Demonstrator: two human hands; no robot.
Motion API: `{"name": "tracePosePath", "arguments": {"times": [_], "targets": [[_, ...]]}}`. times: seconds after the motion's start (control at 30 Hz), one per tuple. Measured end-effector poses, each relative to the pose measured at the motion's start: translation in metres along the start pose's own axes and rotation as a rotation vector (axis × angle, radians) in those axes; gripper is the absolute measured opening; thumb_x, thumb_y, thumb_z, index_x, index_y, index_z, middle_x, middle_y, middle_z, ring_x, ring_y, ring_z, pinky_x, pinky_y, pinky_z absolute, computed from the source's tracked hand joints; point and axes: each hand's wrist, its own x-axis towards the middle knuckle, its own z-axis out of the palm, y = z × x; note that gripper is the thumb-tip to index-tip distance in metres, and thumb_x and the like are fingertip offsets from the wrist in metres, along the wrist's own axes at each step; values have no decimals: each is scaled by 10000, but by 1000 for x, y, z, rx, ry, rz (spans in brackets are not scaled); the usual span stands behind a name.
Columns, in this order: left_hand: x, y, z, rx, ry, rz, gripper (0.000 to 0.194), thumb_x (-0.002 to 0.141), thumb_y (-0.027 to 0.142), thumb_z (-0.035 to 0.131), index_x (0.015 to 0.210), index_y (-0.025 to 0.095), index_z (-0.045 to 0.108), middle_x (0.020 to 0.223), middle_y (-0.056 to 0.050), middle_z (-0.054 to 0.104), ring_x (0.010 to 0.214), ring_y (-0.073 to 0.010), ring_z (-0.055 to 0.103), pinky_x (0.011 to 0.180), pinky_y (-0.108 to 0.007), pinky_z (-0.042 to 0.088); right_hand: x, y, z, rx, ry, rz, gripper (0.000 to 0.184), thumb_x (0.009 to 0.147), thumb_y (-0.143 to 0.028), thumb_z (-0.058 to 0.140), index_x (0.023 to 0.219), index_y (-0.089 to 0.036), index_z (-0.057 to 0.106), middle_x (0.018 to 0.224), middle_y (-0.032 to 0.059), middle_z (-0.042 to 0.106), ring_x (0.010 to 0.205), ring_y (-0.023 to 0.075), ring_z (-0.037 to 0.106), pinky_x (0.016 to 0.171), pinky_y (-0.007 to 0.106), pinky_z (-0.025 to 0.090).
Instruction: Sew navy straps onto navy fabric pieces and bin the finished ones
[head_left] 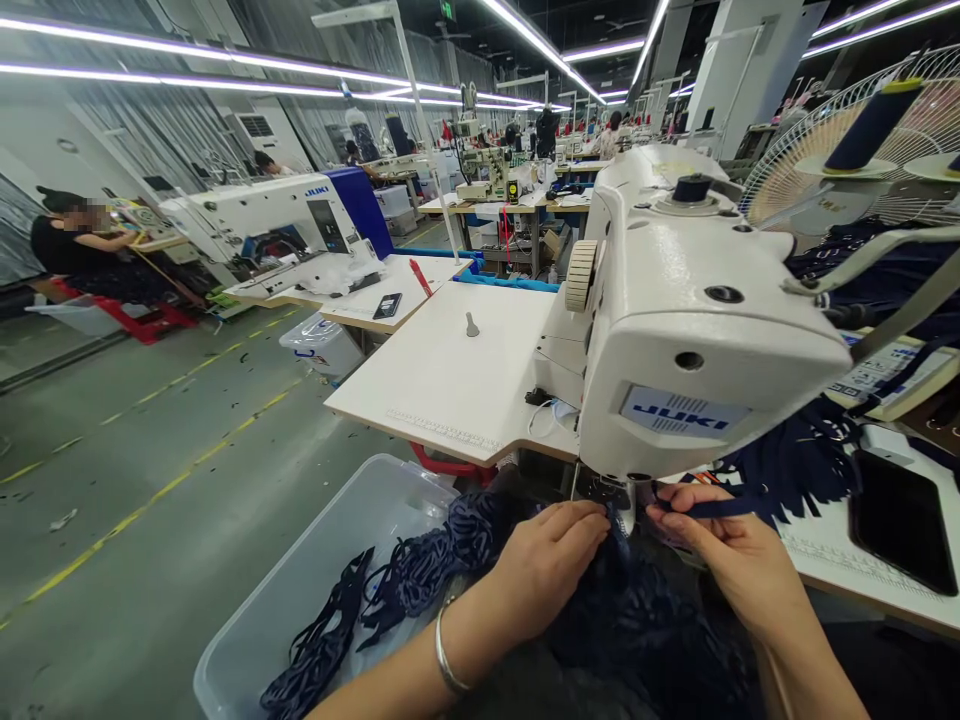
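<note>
A white JUKI sewing machine (675, 330) stands on a white table (450, 380) in front of me. Under its head, my left hand (551, 565) is closed, fingertips pinching dark navy fabric strips (637, 620) near the needle. My right hand (724, 550) is closed too, pinching a narrow navy strip (720, 507) that runs to the right from the needle area. A silver bangle (445, 655) circles my left wrist. A heap of the navy strips covers my lap.
A clear plastic bin (300, 590) at lower left holds more navy strips. A black phone (900, 520) lies on the table at right, a fan (825, 150) and navy thread cone (870, 125) behind. Other machines and seated people fill the hall at left and back.
</note>
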Motion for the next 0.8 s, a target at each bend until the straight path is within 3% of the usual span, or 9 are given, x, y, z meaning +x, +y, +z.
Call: {"name": "tracePosePath", "arguments": {"times": [0.13,0.2,0.43,0.6,0.8], "targets": [[-4,-3,1,-4,-35,48,225,992,121,436,1185,123,552,1168,-90,645,1108,-133,600,984,-243,504,2,-3,5,-174,1,35,318,733,-509,732,787,-210,635,602,10,642,564,165,637,575,273,541],[-6,-5,0,0,-58,88,248,988,102,431,1213,102,536,1197,-105,631,1152,-144,573,1017,-256,482,6,-2,10,-231,-46,47,363,737,-557,699,797,-205,633,533,-1,602,510,159,592,520,269,500],[-1,-3,-9,204,-224,306,293,994,96,389,1231,76,561,1214,-110,635,1171,-154,561,1033,-249,456,16,16,19,-465,-5,-50,404,758,-592,645,842,-198,614,603,-11,567,546,157,541,557,292,443],[-7,-9,-2,257,-127,252,286,977,166,500,1254,176,568,1200,-48,645,1181,-178,539,1041,-343,440,9,13,33,-513,108,-89,394,794,-604,586,842,-214,554,590,-12,574,535,172,556,550,300,439],[-6,-11,-5,246,-149,356,280,990,149,471,1252,113,565,1149,-67,652,1221,-157,527,1096,-302,416,2,14,42,-424,192,-113,367,804,-583,595,841,-226,520,679,-1,598,564,157,562,565,287,455]]}}
